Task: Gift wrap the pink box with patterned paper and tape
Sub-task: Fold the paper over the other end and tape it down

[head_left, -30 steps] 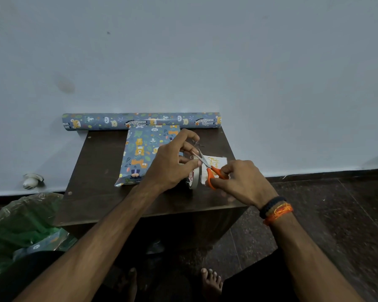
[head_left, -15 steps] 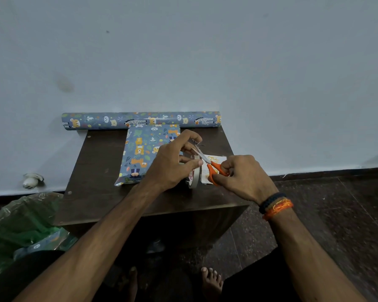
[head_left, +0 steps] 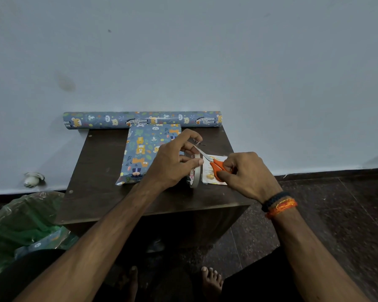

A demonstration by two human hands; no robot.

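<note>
The box (head_left: pixel 143 152), covered in blue animal-patterned paper, lies on the dark wooden table (head_left: pixel 96 171). Just right of it my left hand (head_left: pixel 172 162) grips the upright tape roll (head_left: pixel 194 173) between thumb and fingers, and a strip of tape is stretched up to its fingertips. My right hand (head_left: pixel 247 173) holds orange-handled scissors (head_left: pixel 214 164). Their blades point up and left across the strip, right by my left fingers. None of the box's pink surface shows.
A roll of the same patterned paper (head_left: pixel 142 119) lies along the table's back edge against the wall. A small printed paper scrap (head_left: pixel 210 177) sits under the scissors. A green plastic bag (head_left: pixel 24 227) holding paper offcuts stands on the floor at the left. My bare feet (head_left: pixel 212 282) are below the table.
The scissor blades have slid slightly further up and left along the tape strip. My left hand and the tape roll have stayed where they were.
</note>
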